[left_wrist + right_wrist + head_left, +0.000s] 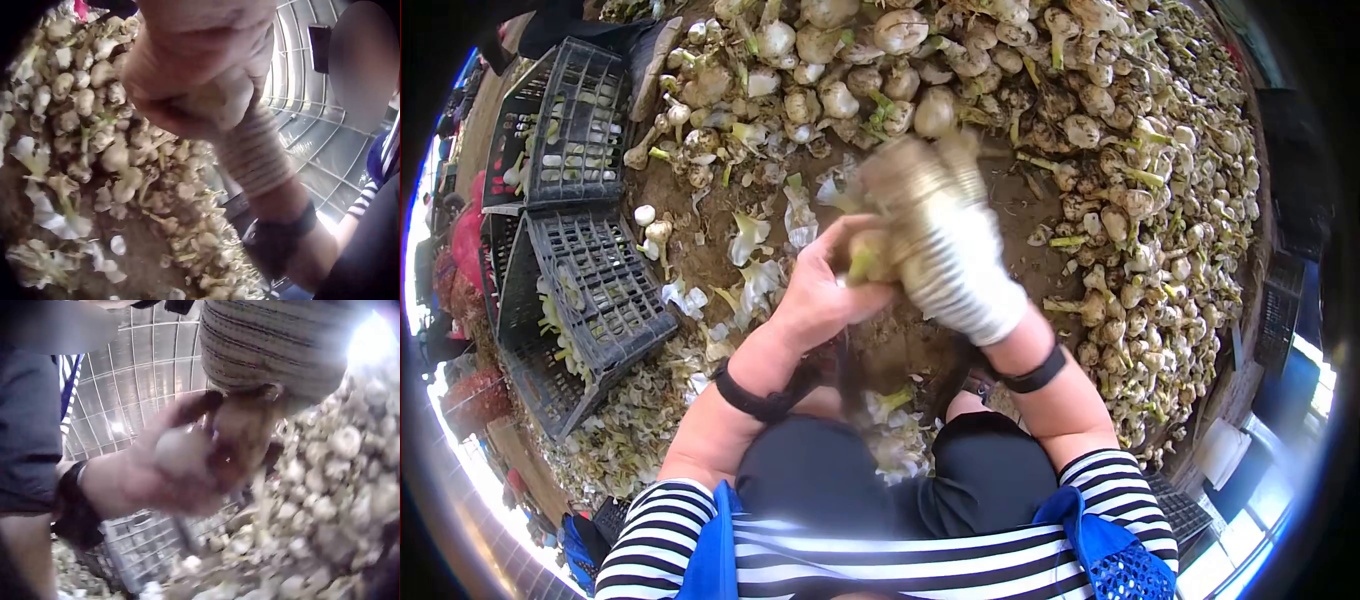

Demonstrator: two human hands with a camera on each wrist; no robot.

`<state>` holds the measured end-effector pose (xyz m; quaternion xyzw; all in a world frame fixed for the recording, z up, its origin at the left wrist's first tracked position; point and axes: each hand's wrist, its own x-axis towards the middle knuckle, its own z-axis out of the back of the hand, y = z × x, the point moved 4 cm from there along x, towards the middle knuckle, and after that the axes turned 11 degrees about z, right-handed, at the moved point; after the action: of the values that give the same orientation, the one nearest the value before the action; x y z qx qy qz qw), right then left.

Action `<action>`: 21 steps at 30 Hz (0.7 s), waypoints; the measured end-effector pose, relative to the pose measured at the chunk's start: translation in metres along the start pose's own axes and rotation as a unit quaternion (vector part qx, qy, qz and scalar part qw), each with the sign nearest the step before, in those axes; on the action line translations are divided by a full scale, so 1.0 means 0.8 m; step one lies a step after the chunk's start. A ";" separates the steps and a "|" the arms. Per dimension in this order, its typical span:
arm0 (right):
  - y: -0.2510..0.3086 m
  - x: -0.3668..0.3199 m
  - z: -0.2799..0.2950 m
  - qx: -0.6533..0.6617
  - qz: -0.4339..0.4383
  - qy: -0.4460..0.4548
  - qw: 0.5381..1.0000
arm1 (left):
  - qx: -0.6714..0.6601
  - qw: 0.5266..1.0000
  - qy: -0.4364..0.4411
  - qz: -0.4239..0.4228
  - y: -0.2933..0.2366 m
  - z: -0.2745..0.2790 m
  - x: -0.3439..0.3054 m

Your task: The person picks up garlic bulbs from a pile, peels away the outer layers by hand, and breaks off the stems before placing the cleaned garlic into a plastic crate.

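My bare left hand (825, 280) grips a garlic bulb (865, 255) in front of my knees, its greenish stem end facing me. In the left wrist view the pale bulb (236, 100) shows between the curled fingers. My right hand (955, 245), in a white-and-grey striped work glove with soiled brown fingers, lies against the far side of the bulb. It is blurred by motion, and its fingers are partly hidden. From the right wrist, the glove (275, 350) appears right above the left hand (169, 469), and I cannot tell how its fingers close.
Heaped garlic bulbs (935, 110) spread ahead and to the right (1190, 240). Black plastic crates (585, 130) stand at the left, one tipped (605, 280). Peeled garlic skins (750, 285) litter the soil, with a thick pile of skins (640, 420) beside my left leg.
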<state>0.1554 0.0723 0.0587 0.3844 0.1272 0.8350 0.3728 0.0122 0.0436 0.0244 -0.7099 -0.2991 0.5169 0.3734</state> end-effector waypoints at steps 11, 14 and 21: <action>0.007 -0.004 0.013 0.019 0.061 0.080 0.995 | -0.067 0.997 0.023 0.033 0.004 0.026 -0.014; 0.018 -0.024 0.000 -0.044 0.137 0.183 0.973 | 0.136 0.990 0.026 0.037 0.001 0.025 -0.011; 0.026 -0.044 -0.023 -0.040 0.102 0.283 0.953 | 0.189 0.973 0.037 0.129 0.001 0.017 -0.028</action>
<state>0.1459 0.0336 0.0378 0.1279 0.1543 0.9474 0.2495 -0.0069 0.0282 0.0327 -0.6777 -0.0877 0.5811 0.4421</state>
